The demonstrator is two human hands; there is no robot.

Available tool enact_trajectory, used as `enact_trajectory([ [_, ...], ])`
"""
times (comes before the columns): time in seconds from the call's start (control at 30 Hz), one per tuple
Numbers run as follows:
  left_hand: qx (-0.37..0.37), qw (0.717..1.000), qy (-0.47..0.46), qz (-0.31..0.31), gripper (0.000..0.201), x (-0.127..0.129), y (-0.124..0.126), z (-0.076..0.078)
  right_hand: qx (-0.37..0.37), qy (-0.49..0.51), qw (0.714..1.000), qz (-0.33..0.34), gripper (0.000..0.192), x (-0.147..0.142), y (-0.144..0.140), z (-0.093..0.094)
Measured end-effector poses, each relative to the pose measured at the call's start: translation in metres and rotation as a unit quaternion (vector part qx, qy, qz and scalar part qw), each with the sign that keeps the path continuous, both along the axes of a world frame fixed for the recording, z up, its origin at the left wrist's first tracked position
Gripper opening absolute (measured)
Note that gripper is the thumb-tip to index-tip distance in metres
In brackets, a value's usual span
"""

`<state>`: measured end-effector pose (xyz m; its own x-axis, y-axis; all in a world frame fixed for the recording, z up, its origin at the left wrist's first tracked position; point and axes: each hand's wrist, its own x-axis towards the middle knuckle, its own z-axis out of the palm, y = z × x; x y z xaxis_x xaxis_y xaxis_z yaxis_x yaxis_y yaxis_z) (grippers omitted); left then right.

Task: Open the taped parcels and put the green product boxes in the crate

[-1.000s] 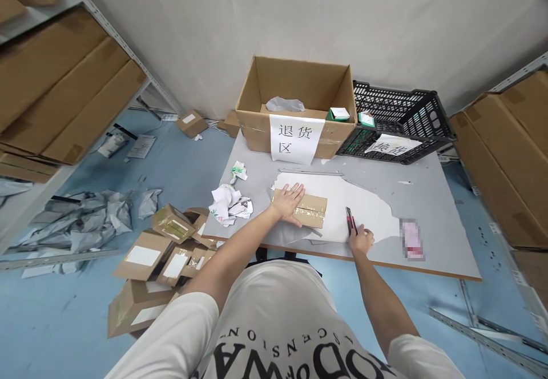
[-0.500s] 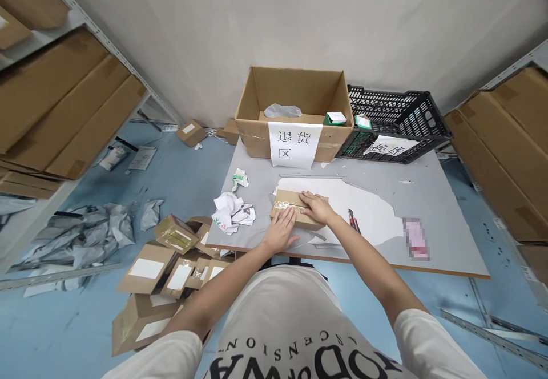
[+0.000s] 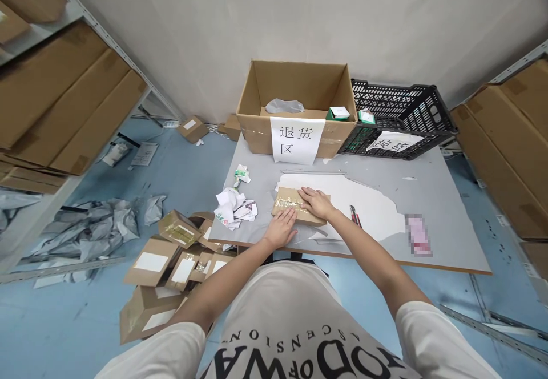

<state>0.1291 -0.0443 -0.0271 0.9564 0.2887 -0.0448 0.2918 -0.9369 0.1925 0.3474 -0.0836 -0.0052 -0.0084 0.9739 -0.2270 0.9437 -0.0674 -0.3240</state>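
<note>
A small taped cardboard box (image 3: 293, 198) lies flat near the front edge of the table, with shiny clear tape along its top. My right hand (image 3: 315, 202) lies across the right part of the box top, fingers stretched out. At the near left side, my left hand (image 3: 281, 228) touches the box's front edge, its fingers flat and the thumb apart. Beneath the box is a large white sheet (image 3: 377, 210). To the right of my right hand, a red and black box cutter (image 3: 355, 217) lies on that sheet.
Crumpled paper (image 3: 235, 206) lies at the table's left. Behind stand an open carton (image 3: 253, 133) with a paper sign and a black plastic crate (image 3: 432, 133). A pink blurred item (image 3: 418, 234) lies at right. Opened boxes (image 3: 154, 262) are heaped on the floor left of the table.
The view has shifted slightly. Both hands stay on the small box; my left thumb has drawn in a little closer to the fingers.
</note>
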Motion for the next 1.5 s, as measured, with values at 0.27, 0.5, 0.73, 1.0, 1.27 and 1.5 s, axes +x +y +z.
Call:
enact_trajectory([
  [0.27,-0.006,1.000,0.000,0.009,0.054,0.008,0.003,0.010,-0.030,-0.075,0.997,0.010,0.056,-0.013,0.006,0.012],
  [0.5,-0.010,1.000,-0.006,0.019,0.061,0.006,-0.001,0.008,-0.041,-0.143,0.987,0.063,0.054,-0.017,0.010,0.010],
  [0.73,-0.046,0.999,-0.014,0.026,0.063,0.007,0.000,0.004,-0.012,-0.230,0.969,0.091,0.053,-0.027,0.014,-0.001],
  [1.0,-0.081,0.996,-0.025,0.018,0.067,0.005,0.003,-0.001,0.057,-0.221,0.958,0.172,0.047,-0.020,0.024,-0.007],
  [1.27,-0.102,0.994,-0.027,0.007,0.070,0.006,0.009,-0.004,0.081,-0.195,0.942,0.262,0.042,-0.037,0.051,-0.004],
  [1.5,-0.111,0.993,-0.029,0.007,0.073,0.006,0.009,-0.005,0.066,-0.191,0.953,0.226,0.043,-0.041,0.055,-0.006],
])
